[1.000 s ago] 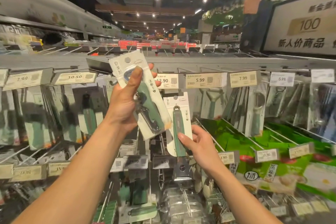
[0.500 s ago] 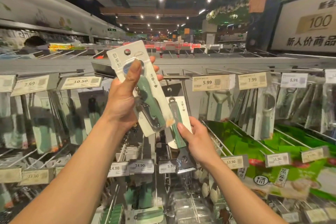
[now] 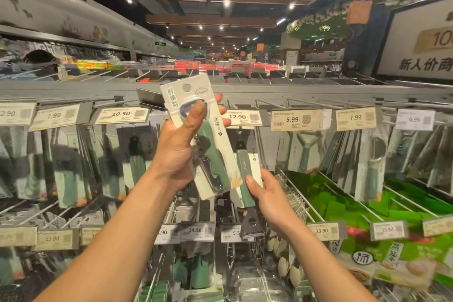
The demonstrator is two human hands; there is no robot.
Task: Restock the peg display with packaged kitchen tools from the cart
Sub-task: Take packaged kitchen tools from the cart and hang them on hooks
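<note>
My left hand (image 3: 176,152) grips a carded green opener pack (image 3: 203,140); my right hand (image 3: 267,200) clasps a green-handled tool pack (image 3: 245,179) just right.

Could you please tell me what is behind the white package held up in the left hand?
Behind the white package, the 12.90 price tag shows only its right part. Lower down, the green-handled tool in the right hand is partly covered, its upper card hidden.
</note>
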